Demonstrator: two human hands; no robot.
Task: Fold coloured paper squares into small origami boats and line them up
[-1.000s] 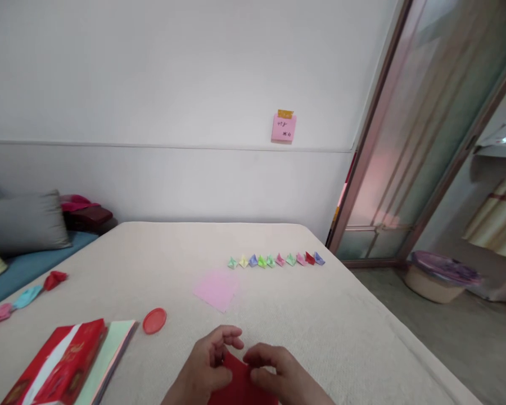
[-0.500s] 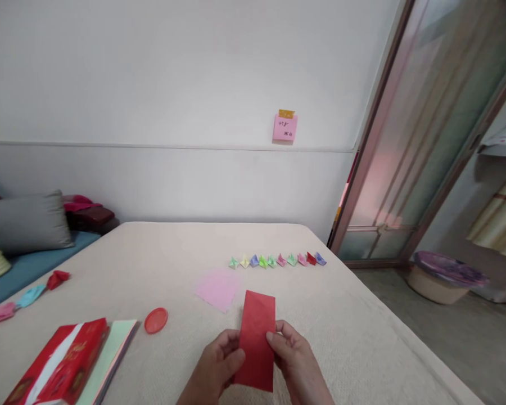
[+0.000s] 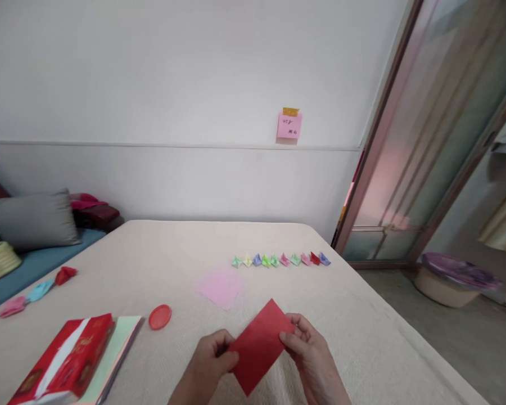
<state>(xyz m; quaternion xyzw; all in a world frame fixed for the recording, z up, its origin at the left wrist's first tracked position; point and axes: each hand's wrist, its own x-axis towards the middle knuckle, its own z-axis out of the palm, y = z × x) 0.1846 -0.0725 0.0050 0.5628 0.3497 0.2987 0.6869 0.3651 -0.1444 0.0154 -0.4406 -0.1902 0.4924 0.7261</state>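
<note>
A red sheet of paper (image 3: 261, 347), folded into a rectangle, is held tilted above the cloth-covered table (image 3: 185, 242). My left hand (image 3: 209, 360) pinches its left edge between thumb and fingers. At its upper right edge my right hand (image 3: 308, 351) grips it the same way. Just beyond the paper lies a pink square sheet (image 3: 221, 288), flat on the cloth. Farther back, several small folded paper figures (image 3: 275, 260) in green, yellow, blue, pink and red stand in a row.
To the left lie a red round lid (image 3: 159, 317), a red packet (image 3: 69, 357) and a stack of coloured paper (image 3: 118, 343). Red, blue and pink folded pieces (image 3: 40, 291) line the left edge. A pink note (image 3: 289, 125) is taped to the wall.
Both hands have turned the red paper clockwise, from upright to slanting. My hands are slightly farther apart. The whole view has shifted a little.
</note>
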